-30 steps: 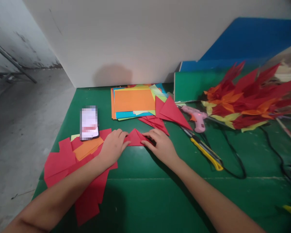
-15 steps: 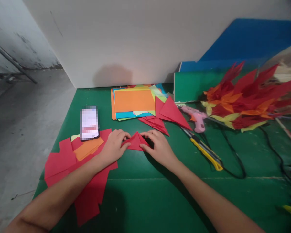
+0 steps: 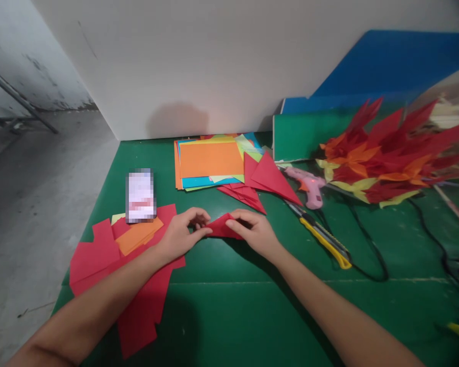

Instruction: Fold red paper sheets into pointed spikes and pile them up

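A small folded red paper piece [image 3: 222,228] is held just above the green table [image 3: 252,306], between both hands. My left hand [image 3: 181,234] pinches its left end with thumb and fingers. My right hand [image 3: 254,233] grips its right side, fingers curled over the top. Left of my left hand lie loose red paper sheets [image 3: 99,255] with an orange sheet [image 3: 137,234] on them. Beyond my right hand lies a pile of folded red triangles [image 3: 265,178].
A phone [image 3: 139,195] rests at the left. A stack of coloured paper [image 3: 210,160] lies by the white wall. A pink glue gun [image 3: 308,186], a yellow utility knife [image 3: 323,239] and a black cable [image 3: 371,250] lie to the right, beside a red-orange paper decoration [image 3: 390,158].
The red piece lay flat under both hands; now both hands have pinched its ends and lifted it slightly, folding it narrower.
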Motion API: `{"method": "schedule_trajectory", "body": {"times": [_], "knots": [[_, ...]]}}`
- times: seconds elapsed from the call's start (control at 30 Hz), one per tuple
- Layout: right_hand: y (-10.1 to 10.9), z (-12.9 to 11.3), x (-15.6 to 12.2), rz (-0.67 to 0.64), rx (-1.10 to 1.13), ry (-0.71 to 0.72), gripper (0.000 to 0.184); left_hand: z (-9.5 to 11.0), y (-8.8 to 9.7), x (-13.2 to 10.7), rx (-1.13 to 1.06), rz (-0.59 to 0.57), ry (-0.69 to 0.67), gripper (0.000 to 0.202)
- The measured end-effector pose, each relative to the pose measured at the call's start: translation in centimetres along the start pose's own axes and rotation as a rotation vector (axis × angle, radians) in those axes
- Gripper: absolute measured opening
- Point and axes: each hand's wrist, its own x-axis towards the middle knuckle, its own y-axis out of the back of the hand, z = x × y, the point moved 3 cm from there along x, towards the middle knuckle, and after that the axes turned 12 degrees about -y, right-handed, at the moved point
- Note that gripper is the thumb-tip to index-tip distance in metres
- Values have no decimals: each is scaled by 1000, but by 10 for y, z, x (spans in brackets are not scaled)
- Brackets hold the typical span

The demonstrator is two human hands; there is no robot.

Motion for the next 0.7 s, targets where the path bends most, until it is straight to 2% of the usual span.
{"method": "schedule_trajectory", "body": {"times": [0.13,0.23,0.37,0.53,0.7], "knots": [[6,-1,1,131,41,-38,21,0,3,1,-11,37,31,21],[10,5,3,260,143,-98,18,0,7,4,-12,107,60,19],[12,13,4,360,208,-122,17,-3,11,5,-52,181,107,22],[15,13,3,414,209,-90,16,0,12,6,-5,158,56,19],[14,6,2,374,154,-17,12,1,12,7,82,83,57,16]]}}
